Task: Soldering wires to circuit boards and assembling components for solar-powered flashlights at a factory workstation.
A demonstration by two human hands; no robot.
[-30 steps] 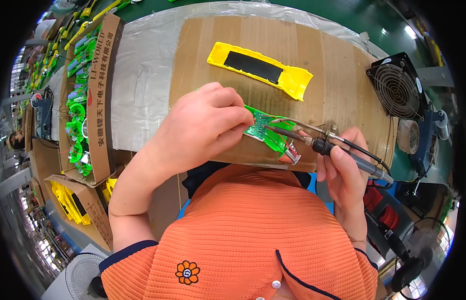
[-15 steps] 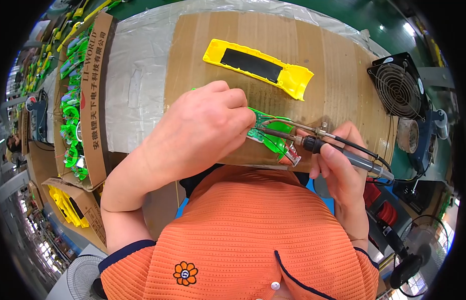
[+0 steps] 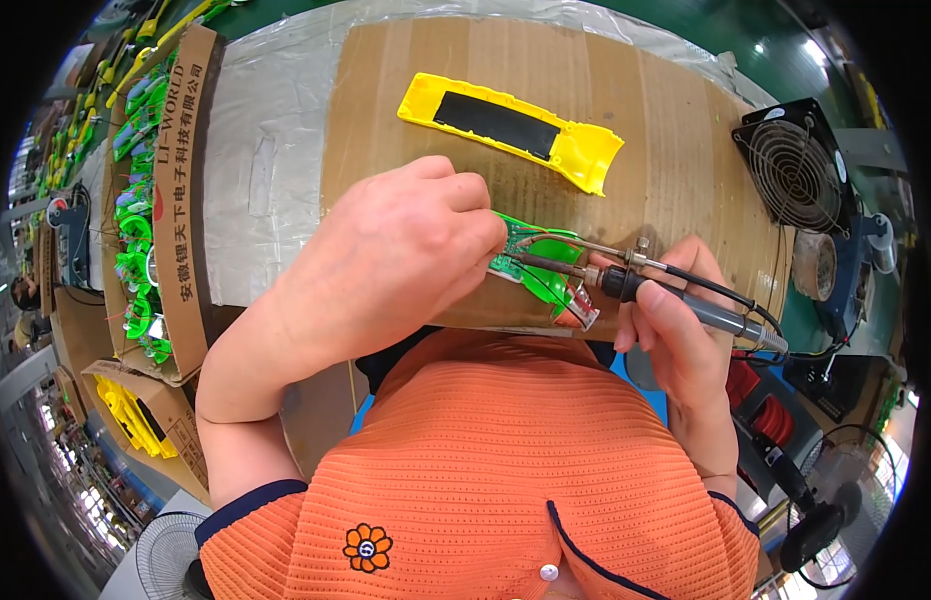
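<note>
A green plastic casing (image 3: 542, 284) lies near the cardboard's front edge, with a green circuit board (image 3: 513, 240) in it. Closed fingers of my left hand (image 3: 411, 235) rest over the board's left part; their tips and whatever they pinch are hidden. My right hand (image 3: 681, 315) grips a soldering iron (image 3: 711, 312) like a pen, its hot end pointing left onto the board. A thin metal feed tube (image 3: 586, 245) clamped to the iron ends close to the same spot. Red and dark wires and a small white part (image 3: 583, 308) show at the casing's right end.
Beyond my hands lies a yellow casing half (image 3: 511, 125) with a black pad. On the left stands a cardboard box (image 3: 186, 200) of green assemblies, with a smaller box (image 3: 171, 425) of yellow parts below. A square black fan (image 3: 798, 165) and a solder spool (image 3: 814, 262) stand right.
Almost nothing differs. The whole scene, yellow casing half included, sits slightly further left and up in the picture; both hands keep their grip and the iron stays on the board.
</note>
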